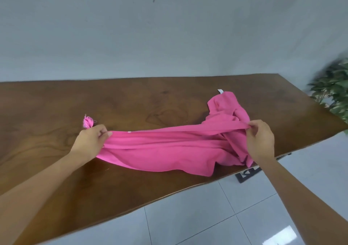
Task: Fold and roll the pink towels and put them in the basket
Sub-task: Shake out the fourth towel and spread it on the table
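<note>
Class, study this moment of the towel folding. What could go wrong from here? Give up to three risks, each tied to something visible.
1. The pink towel is bunched by the right hand; folding now may trap creases.
2. Its right end lies at the near edge of the table; it may slide onto the floor.
3. The left hand pinches only an edge, which may slip.
</note>
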The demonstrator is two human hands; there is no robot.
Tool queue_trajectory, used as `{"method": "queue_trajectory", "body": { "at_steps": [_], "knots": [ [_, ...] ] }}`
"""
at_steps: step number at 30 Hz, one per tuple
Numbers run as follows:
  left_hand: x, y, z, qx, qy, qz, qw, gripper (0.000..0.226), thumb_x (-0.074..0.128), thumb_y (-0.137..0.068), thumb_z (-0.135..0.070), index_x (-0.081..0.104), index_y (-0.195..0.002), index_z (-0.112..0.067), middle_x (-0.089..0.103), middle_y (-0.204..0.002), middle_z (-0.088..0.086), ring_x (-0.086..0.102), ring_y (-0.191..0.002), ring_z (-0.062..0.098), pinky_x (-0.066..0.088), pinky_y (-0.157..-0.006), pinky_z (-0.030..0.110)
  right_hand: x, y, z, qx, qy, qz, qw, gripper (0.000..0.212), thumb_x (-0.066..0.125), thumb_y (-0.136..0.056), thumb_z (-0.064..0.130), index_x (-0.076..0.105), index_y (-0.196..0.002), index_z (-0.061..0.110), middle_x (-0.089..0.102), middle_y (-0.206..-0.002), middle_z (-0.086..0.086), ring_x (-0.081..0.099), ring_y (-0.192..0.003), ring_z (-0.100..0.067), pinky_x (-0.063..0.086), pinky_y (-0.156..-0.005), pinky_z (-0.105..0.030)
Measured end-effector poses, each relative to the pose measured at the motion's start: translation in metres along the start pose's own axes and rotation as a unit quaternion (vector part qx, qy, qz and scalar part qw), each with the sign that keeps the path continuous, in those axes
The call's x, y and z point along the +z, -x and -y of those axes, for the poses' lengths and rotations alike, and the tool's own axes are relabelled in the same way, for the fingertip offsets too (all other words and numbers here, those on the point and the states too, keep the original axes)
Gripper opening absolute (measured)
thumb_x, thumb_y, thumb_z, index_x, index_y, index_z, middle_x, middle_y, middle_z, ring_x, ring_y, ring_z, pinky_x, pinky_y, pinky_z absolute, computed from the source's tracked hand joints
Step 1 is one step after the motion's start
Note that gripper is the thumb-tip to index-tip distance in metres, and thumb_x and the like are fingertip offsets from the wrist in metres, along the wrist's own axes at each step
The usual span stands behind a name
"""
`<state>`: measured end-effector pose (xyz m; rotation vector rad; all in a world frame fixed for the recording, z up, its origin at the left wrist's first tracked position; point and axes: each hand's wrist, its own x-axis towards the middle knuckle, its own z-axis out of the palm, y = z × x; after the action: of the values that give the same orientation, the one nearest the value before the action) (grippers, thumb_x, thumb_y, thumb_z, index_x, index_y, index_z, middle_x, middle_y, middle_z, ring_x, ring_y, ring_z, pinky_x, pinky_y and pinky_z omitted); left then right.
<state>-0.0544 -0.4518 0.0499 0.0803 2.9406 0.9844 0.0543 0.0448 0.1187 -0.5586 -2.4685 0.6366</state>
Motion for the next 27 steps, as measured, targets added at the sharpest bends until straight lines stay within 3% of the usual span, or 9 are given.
{"method": "queue_trajectory", "body": {
  "at_steps": [4, 9, 15, 20, 25, 27],
  "knots": [
    [-0.001, 0.027, 0.004, -0.016, 0.000, -0.013, 1.000, 0.031, 0.056, -0.102, -0.033, 0.053, -0.075, -0.018, 0.061, -0.062, 0.011, 0.060, -0.060, 0.029, 0.049, -0.059, 0.037, -0.015, 0.016, 0.001, -0.069, 0.002, 0.023, 0.997, 0.012, 0.056, -0.100, 0.008, 0.065, -0.106, 0.013, 0.055, -0.112, -0.001, 0.055, -0.092, -0.016, 0.040, -0.080, -0.029],
    [0.000, 0.072, 0.008, -0.044, -0.008, -0.055, 0.997, 0.031, 0.058, -0.102, -0.031, 0.054, -0.076, -0.014, 0.059, -0.062, 0.010, 0.056, -0.061, 0.027, 0.041, -0.057, 0.036, -0.030, 0.042, -0.029, -0.149, 0.056, 0.120, 0.980, 0.016, 0.053, -0.100, 0.009, 0.063, -0.102, 0.022, 0.062, -0.099, 0.003, 0.057, -0.090, -0.017, 0.042, -0.073, -0.030],
    [0.009, 0.151, -0.003, -0.061, -0.046, -0.077, 0.994, 0.033, 0.063, -0.098, -0.034, 0.053, -0.072, -0.016, 0.058, -0.057, 0.005, 0.056, -0.056, 0.024, 0.038, -0.054, 0.032, -0.056, 0.091, -0.068, -0.191, 0.065, 0.151, 0.968, 0.011, 0.054, -0.100, 0.015, 0.064, -0.104, 0.017, 0.064, -0.095, -0.002, 0.059, -0.087, -0.021, 0.052, -0.072, -0.042],
    [0.022, 0.223, -0.006, -0.087, -0.051, -0.118, 0.988, 0.037, 0.063, -0.098, -0.033, 0.053, -0.070, -0.012, 0.058, -0.059, 0.008, 0.055, -0.061, 0.032, 0.044, -0.061, 0.039, -0.073, 0.137, -0.109, -0.223, 0.060, 0.154, 0.961, 0.008, 0.064, -0.094, 0.010, 0.063, -0.099, 0.016, 0.061, -0.084, 0.003, 0.056, -0.077, -0.021, 0.042, -0.065, -0.034],
    [0.041, 0.297, 0.000, -0.066, -0.089, -0.088, 0.990, 0.017, 0.056, -0.102, -0.024, 0.062, -0.088, -0.018, 0.066, -0.070, 0.010, 0.059, -0.067, 0.032, 0.046, -0.062, 0.041, -0.097, 0.185, -0.132, -0.228, 0.027, 0.177, 0.957, 0.007, 0.063, -0.096, 0.014, 0.063, -0.090, 0.014, 0.059, -0.076, 0.002, 0.054, -0.072, -0.022, 0.045, -0.062, -0.038],
    [0.047, 0.326, 0.001, -0.073, -0.090, -0.083, 0.990, 0.011, 0.052, -0.104, -0.026, 0.058, -0.096, -0.020, 0.064, -0.067, 0.010, 0.059, -0.061, 0.031, 0.046, -0.057, 0.040, -0.105, 0.202, -0.142, -0.234, 0.015, 0.179, 0.955, 0.008, 0.062, -0.097, 0.017, 0.062, -0.089, 0.016, 0.059, -0.076, 0.003, 0.054, -0.071, -0.021, 0.047, -0.063, -0.039]
  ]
}}
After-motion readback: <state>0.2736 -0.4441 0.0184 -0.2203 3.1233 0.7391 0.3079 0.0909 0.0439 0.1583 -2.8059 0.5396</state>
